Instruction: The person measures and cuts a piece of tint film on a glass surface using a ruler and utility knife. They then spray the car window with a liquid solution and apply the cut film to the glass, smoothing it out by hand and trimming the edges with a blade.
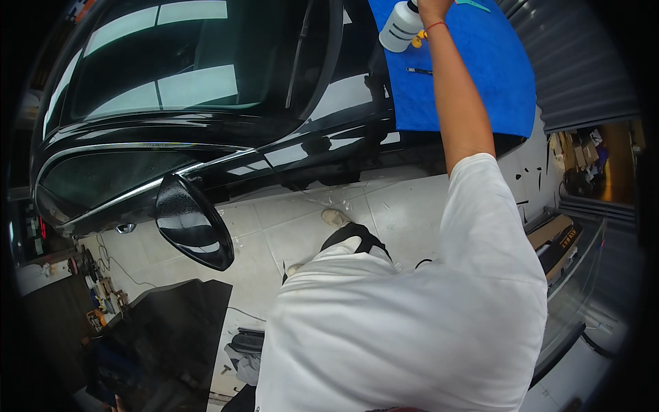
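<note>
My right arm reaches far forward over the car's blue cloth (pixel 480 89). At the top edge my right hand (pixel 434 8) is closed at the black neck of a white bottle (pixel 400 29); the bottle's top and most of my fingers are cut off. A small yellow piece (pixel 418 39) and a thin dark tool (pixel 417 71) lie beside it on the cloth, with a teal scraper-like tool (pixel 475 5) farther off. At the lower left, fingertips of my left hand (pixel 118 404) show at a large dark film sheet (pixel 175 333) and seem to grip it.
A black car (pixel 329 130) fills the far left, its side mirror (pixel 194 223) jutting toward me. Pale floor tiles (pixel 295 237) lie beneath. At right stand a glass-sided case (pixel 576 281) and a long box (pixel 566 247). A tool-laden shelf (pixel 103 295) stands at left.
</note>
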A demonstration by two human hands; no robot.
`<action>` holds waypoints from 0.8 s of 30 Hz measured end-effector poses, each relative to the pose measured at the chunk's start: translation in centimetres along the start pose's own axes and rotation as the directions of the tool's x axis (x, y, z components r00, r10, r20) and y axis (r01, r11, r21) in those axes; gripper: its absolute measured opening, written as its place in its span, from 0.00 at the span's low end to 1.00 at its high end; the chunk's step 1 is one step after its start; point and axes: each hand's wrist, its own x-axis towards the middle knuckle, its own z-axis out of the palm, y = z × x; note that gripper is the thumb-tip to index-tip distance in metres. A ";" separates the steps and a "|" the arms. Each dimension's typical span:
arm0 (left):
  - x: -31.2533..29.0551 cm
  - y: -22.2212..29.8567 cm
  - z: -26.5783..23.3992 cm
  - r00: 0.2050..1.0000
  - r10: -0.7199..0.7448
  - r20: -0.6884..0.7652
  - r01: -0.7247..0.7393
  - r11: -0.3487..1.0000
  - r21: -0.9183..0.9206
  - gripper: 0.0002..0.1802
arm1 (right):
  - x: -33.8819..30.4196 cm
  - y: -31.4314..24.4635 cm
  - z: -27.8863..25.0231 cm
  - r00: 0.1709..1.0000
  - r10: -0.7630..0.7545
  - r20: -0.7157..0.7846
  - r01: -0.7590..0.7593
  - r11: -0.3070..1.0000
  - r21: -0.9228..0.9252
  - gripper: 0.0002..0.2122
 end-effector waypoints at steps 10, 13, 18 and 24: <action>2.7 -7.6 -7.1 0.999 -0.046 -0.005 0.046 0.999 -0.011 0.17 | -12.7 11.7 -13.7 0.909 0.036 0.415 0.283 0.679 -0.677 0.18; 6.1 -10.7 -14.1 0.996 -0.081 -0.037 0.081 0.997 -0.014 0.17 | -15.1 16.9 -17.7 0.873 0.096 0.478 0.370 0.509 -0.777 0.14; 6.8 -14.2 -20.3 0.983 -0.130 -0.127 0.141 0.986 0.086 0.18 | -14.3 18.1 -17.9 0.775 0.118 0.621 0.491 0.506 -0.709 0.15; 6.8 -13.1 -25.8 0.985 -0.087 -0.148 0.094 0.994 0.047 0.23 | -20.7 5.4 -15.8 0.896 0.270 0.352 -0.197 0.953 -0.229 0.20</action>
